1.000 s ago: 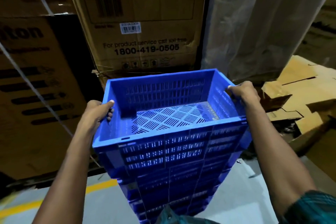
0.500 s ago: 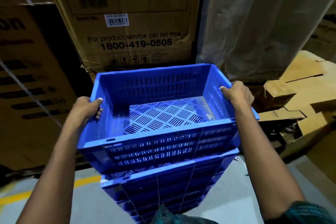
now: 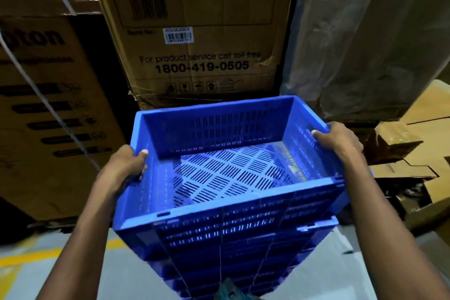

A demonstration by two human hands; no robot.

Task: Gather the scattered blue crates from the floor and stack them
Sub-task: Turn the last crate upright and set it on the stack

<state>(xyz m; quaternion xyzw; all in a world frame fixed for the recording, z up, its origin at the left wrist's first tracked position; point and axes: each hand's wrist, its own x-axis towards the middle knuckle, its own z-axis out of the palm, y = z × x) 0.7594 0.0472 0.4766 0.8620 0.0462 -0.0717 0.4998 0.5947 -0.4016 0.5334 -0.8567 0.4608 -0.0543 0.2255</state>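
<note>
Left hand clamps the top crate on its left rim, thumb over the edge, fingers curled under. Right hand grips the right rim beside the handle slot, fingers closed. The crate sits skewed over the stack, its left side overhanging, not nested. The stack stands on the grey floor, near a tall carton at far centre; flattened cardboard lies right. Step in hand, as I judge it: seating this crate on the pile. Next move calls for squaring its corners with the crate below, then lowering evenly so it drops in without jamming or tipping the tall pile.
</note>
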